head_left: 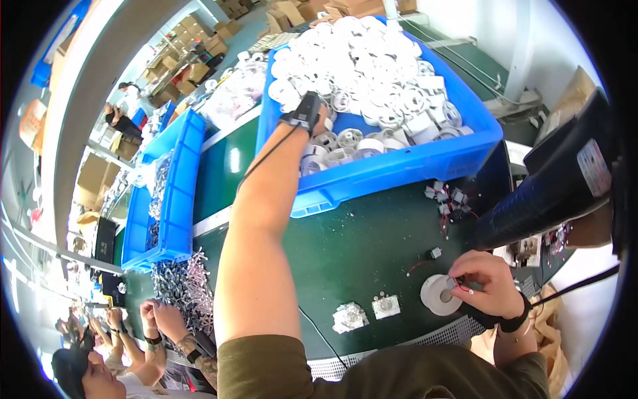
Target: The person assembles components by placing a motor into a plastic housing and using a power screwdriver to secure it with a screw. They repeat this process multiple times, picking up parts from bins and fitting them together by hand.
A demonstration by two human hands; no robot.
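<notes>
My left arm stretches forward over the near wall of a large blue bin [399,163]. At its end my left hand [323,121] is among white round plastic housings [359,63]; the black device on the wrist and the parts hide most of its fingers, so its grip is unclear. Low on the right, my right hand [490,282] pinches a thin red-and-black wire lead [460,284] with a small pale connector. Directly beneath those fingertips a white round housing [435,294] with a hole in its middle lies on the green table. Whether the lead is attached to it cannot be made out.
Small grey wired parts [448,199] cluster beside the bin, with a single one [435,253] nearer. Two small pale pieces [386,306] lie near the front edge. A thick black tube-like object [551,193] juts in from the right. Left are another blue bin [183,193], wire bundles [179,286] and co-workers.
</notes>
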